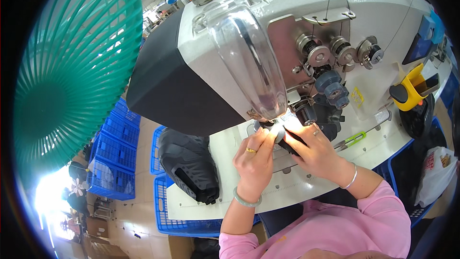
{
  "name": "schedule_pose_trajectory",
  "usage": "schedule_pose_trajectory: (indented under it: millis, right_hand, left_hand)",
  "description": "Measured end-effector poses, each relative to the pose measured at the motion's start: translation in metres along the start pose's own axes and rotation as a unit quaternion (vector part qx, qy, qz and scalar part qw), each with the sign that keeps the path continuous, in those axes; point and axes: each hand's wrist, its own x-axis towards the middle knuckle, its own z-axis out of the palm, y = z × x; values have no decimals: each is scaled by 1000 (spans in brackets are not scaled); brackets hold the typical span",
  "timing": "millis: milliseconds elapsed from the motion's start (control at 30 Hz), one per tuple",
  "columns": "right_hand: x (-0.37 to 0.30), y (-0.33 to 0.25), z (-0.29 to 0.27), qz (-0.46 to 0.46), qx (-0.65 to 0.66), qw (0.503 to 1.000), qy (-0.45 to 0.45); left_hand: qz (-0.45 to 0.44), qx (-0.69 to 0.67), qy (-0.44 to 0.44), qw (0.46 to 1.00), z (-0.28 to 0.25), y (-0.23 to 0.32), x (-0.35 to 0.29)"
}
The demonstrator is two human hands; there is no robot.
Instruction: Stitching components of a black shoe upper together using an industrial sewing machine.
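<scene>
A dark grey and black fabric piece (288, 143), which looks like a shoe upper, lies under the lit sewing head of a white sewing machine (211, 43). Closed fingers of my left hand (255, 158) pinch its near left side. My right hand (317, 152) grips it from the right, thumb and fingers bent close to the needle area. The fingertips and the needle are partly hidden by glare and the machine's clear cover (249, 57). To the left of my left hand, a stack of black shoe uppers (189, 165) rests at the table's edge.
Green-handled thread snips (354, 139) lie right of my right hand. A yellow holder (413, 88) stands farther right. A green fan (72, 81) fills the far left. Blue crates (112, 177) stand on the floor; a blue basket (165, 223) sits below the white tabletop (306, 184).
</scene>
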Motion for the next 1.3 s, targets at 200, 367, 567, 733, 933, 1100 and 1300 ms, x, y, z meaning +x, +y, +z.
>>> schedule_pose_trajectory:
  millis: [200,367,567,733,933,1100,1300]
  right_hand:
    - [1,-5,5,5,-19,1000,18]
    - [3,-10,12,11,-42,998,48]
    - [6,-19,15,23,-68,996,57]
    - [7,-13,5,26,1,999,41]
    - [5,-2,-15,101,-42,993,40]
    - [7,-1,-19,176,-43,980,-79]
    - [8,2,-16,157,-38,985,-51]
  left_hand:
    - [26,30,-9,999,0,1,0]
    - [26,30,-10,999,0,-1,1]
    - [33,29,-18,999,0,-5,0]
    - [55,49,-23,997,2,-4,-2]
    - [46,17,-18,999,-1,-9,-2]
    - [-75,-76,-6,994,0,-8,0]
    - [-15,-48,-9,999,-3,-7,-1]
